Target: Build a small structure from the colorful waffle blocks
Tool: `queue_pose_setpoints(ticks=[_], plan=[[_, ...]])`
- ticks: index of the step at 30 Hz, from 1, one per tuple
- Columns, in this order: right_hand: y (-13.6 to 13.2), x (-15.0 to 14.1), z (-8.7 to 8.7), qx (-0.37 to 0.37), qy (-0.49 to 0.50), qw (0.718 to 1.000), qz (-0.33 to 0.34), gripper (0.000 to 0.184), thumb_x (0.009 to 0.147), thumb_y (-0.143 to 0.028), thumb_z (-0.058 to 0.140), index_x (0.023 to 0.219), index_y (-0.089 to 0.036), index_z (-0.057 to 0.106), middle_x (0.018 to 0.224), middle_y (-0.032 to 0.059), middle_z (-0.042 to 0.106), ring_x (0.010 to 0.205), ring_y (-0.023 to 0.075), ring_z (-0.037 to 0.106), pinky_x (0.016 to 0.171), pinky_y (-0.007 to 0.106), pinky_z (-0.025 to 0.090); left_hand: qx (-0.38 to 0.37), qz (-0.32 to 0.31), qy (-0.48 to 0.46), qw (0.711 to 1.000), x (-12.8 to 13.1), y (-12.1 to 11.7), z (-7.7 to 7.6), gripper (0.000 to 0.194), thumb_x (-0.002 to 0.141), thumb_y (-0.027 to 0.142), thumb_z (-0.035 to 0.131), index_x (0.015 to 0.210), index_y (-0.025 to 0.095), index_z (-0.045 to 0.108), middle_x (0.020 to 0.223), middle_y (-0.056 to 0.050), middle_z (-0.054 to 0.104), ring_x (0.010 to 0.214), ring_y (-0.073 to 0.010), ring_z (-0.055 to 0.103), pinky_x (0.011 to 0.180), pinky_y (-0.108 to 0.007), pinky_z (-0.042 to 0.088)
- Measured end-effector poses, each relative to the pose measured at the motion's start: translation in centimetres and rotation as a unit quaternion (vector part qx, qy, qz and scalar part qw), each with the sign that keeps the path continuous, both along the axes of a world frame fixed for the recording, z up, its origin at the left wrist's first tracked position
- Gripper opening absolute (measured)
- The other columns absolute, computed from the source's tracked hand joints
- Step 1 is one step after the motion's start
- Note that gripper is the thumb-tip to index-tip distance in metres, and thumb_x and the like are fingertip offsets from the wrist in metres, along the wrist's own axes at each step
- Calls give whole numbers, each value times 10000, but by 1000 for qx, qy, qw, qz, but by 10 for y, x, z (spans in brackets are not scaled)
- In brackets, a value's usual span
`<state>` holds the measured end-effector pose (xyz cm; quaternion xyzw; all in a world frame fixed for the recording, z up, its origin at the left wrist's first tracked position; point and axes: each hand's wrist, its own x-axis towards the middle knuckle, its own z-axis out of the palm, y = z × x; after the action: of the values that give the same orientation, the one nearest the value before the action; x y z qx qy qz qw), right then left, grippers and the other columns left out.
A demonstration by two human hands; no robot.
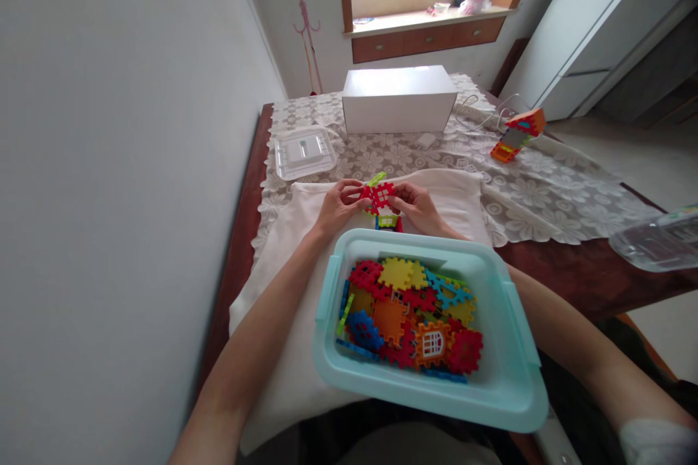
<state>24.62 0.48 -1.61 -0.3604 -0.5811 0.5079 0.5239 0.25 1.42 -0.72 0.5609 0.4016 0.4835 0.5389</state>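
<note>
Head view: turquoise tub [430, 405] of toothed plastic tiles [397, 273], both hands [337, 206] beyond in narrow pinches on red pieces [384, 193].

The tablecloth [545, 196] lies on the table [578, 270]; the overlay cloth [305, 232] lies on it, toward the left edge; the tub [430, 403] is at the near edge, loose pieces [390, 321] inside; beyond its far rim, the panel [383, 195] sits between left hand [343, 207] and right hand [417, 207]; the box [400, 112] stands by the far edge; the lid [305, 151] lies left of it, toward the far left corner; the assembled model [515, 136] stands right of it; the bottle [662, 240] is toward the right edge.
</note>
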Motion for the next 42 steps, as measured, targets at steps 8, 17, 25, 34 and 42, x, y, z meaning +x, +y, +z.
queue_pose_setpoints(ticks=[8,17,25,34,42], plan=[[2,-1,-2,5,-6,1000,14,250,870,-418,885,1008,-222,815,961,27,810,825,175,678,803,321,582,15,8,22,1000,2,-3,3,731,682,605,1086,1155,207,697,1230,-128,864,1067,-297,866,904,-408,714],[2,-1,-8,7,-15,999,37,244,909,-393,862,1099,-243,827,1076,34,844,947,207,746,873,331,614,34,17,38,999,5,-5,6,627,735,581,1051,1119,222,709,1201,-82,855,1021,-260,865,905,-392,716],[-2,0,-3,19,-21,997,75,326,978,-497,856,1230,-290,850,1275,52,862,1165,276,791,1081,431,637,34,34,49,998,4,-7,7,602,731,526,1061,1108,227,699,1227,-87,850,1030,-269,864,918,-411,713],[-13,1,14,45,-90,993,56,461,1007,-658,804,1241,-262,828,1250,60,850,1127,270,772,989,380,625,37,25,28,999,5,-8,7,619,715,516,1072,1094,222,681,1207,-76,837,1003,-243,856,878,-358,700],[-7,0,7,57,-65,995,-45,541,882,-770,859,923,-232,816,870,38,802,767,201,651,727,350,546,47,26,48,997,9,-14,13,569,720,450,1059,1077,220,681,1183,-58,838,936,-209,845,786,-301,686]])
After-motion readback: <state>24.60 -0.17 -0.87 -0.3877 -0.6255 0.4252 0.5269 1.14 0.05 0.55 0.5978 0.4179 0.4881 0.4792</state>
